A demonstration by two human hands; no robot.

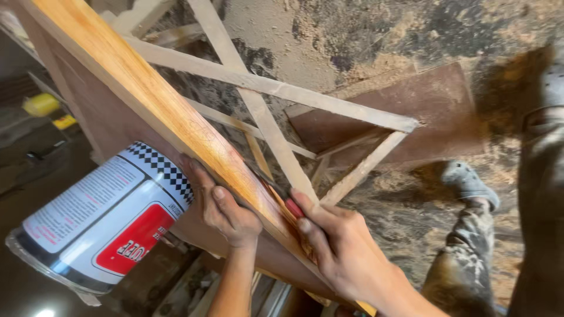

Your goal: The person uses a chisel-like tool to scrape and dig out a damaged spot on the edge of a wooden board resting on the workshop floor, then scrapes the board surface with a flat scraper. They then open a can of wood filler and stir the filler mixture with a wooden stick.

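Our fingers [218, 194] of the left hand [226, 211] curl closed against the varnished board's [158, 111] edge; the right hand [341, 246] pinches it lower down its diagonal axis, beside the tin [106, 217].

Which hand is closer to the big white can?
Left. The left hand grips the wooden board's edge right beside the white can; the right hand holds the board farther along, away from it.

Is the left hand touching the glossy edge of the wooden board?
Touching. The head view shows the left hand with its fingers curled against the glossy edge of the wooden board, beside the white can; no gap shows.
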